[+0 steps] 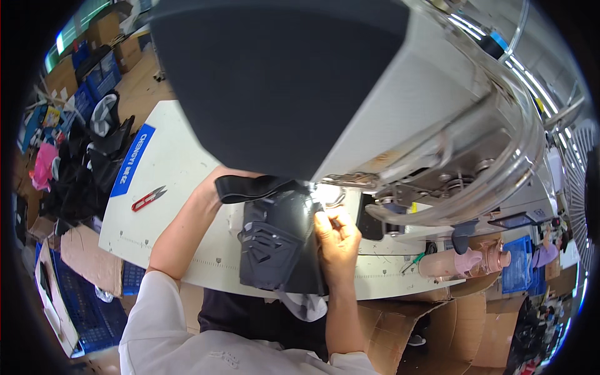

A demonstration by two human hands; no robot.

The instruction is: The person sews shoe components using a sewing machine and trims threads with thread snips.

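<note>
A black fabric piece [269, 247] with raised, slotted panels and a grey-white flap at its lower end lies on the white table of a sewing machine [281, 81]. A wide black strap [250, 189] loops off its upper left. My left hand [226, 175] reaches in behind this strap and under the machine head, so its fingers are hidden. Beside the lit needle area, my right hand [338, 240] has its thumb and fingers pinched together at the right edge of the black fabric piece. The exact spot under the needle is hard to make out.
Red-handled thread snips [149, 199] lie on the left of the table. At right are a pink bottle [447, 264] and a green-handled tool [415, 260]. An open cardboard box [447, 328] stands below the right edge; blue crates [81, 300] stand at left.
</note>
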